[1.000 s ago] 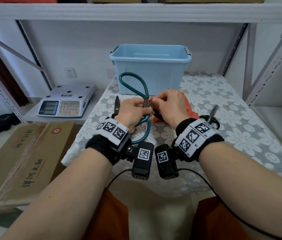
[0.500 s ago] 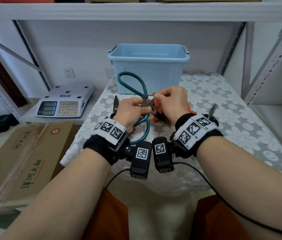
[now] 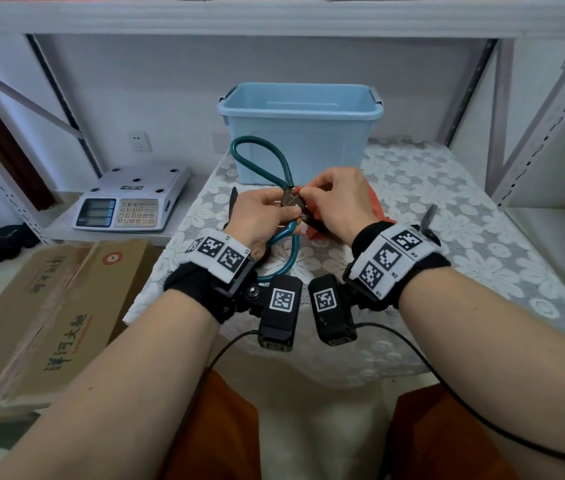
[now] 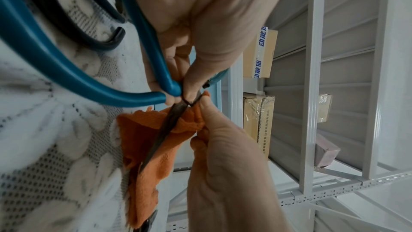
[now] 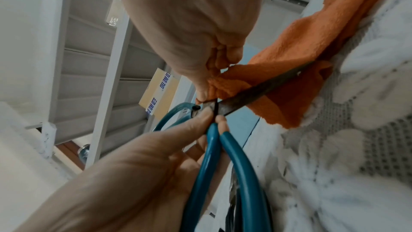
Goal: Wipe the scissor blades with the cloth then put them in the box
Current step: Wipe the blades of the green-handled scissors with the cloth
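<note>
Large scissors with teal loop handles are held over the lace-covered table. My left hand grips them at the pivot, where the handles meet. The dark blades point toward me, wrapped in an orange cloth. My right hand pinches that cloth against the blade base, right by the pivot. A light blue box stands open behind the hands.
Two more pairs of dark scissors lie on the table: one left of my left hand, one right of my right wrist. A white scale sits on a low shelf at left, cardboard boxes below it. Shelf uprights flank the table.
My right hand with the cloth has slid up along the blades toward the pivot and now meets my left fingers there. The scissors stay held in about the same place.
</note>
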